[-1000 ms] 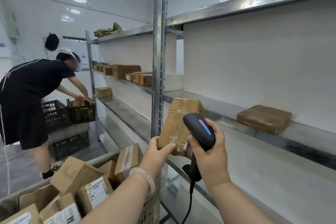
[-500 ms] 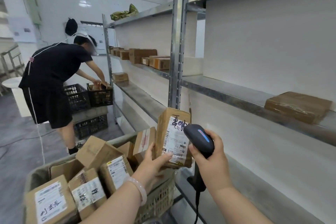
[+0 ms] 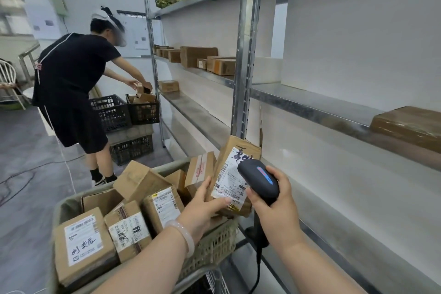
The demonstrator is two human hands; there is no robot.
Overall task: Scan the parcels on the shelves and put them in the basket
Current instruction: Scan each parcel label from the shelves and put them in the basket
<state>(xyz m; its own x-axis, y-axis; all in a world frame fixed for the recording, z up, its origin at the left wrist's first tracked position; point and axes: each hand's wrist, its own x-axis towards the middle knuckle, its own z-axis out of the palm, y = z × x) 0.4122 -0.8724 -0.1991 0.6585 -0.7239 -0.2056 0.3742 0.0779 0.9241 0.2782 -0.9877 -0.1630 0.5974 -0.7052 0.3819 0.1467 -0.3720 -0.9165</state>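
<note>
My left hand [image 3: 202, 207] grips a brown cardboard parcel [image 3: 232, 174] by its lower edge, its white shipping label turned toward me. It hovers above the far right corner of the basket [image 3: 214, 243]. My right hand [image 3: 274, 203] holds a dark handheld scanner [image 3: 259, 180], whose head sits right in front of the label. The basket is full of several labelled cardboard parcels [image 3: 128, 217]. One flat brown parcel [image 3: 408, 126] lies on the middle shelf [image 3: 310, 105] at the far right.
A metal upright [image 3: 245, 55] divides the shelving. Further boxes [image 3: 205, 59] sit on the far shelf section. A person in black [image 3: 71, 88] bends over black crates [image 3: 124, 112] at the left. Cables [image 3: 26, 174] run across the grey floor.
The parcel came down from shelf height to just above the basket and turned its label toward me. The scanner followed it. My view swung left and down.
</note>
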